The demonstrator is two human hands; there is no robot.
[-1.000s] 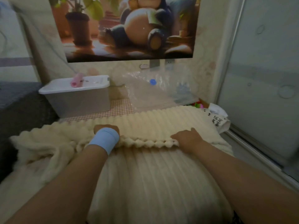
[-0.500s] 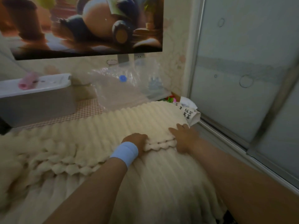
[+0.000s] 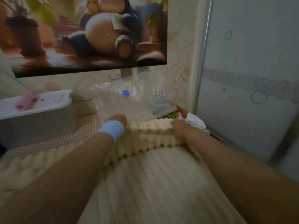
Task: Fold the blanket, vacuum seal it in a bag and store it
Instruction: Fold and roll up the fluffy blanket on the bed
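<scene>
Patterned wall [image 3: 178, 81] runs behind everything, with a large cartoon poster [image 3: 90, 34] hung above the far side of the blanket [image 3: 145, 183]. That cream ribbed blanket fills the near part of the view, spread flat toward the person, with a thick folded band raised across its far edge. Left of the blanket's far edge stands a grey storage box [image 3: 40, 126] with a white lid [image 3: 48, 102], and a pink roll [image 3: 26, 101] lies on that lid. A checked mat [image 3: 84, 126] shows between the box and the blanket. At the left end of the folded band sits the left hand [image 3: 119, 119], a light blue wristband [image 3: 111, 129] on its wrist. Its fingers are hidden past the band, so I cannot tell whether they grip. Just beyond the blanket's far edge a clear plastic bag [image 3: 113, 104] leans toward the wall, a blue valve [image 3: 125, 92] on its face. At the right end of the band the right hand [image 3: 179, 128] has its fingers curled into the blanket, gripping it. The two hands are apart, one at each end of the band. Past the blanket's far right corner lie some bright toys [image 3: 175, 113] and a blurred white tag [image 3: 196, 122]. Right of the blanket stands a frosted sliding door [image 3: 250, 78]
</scene>
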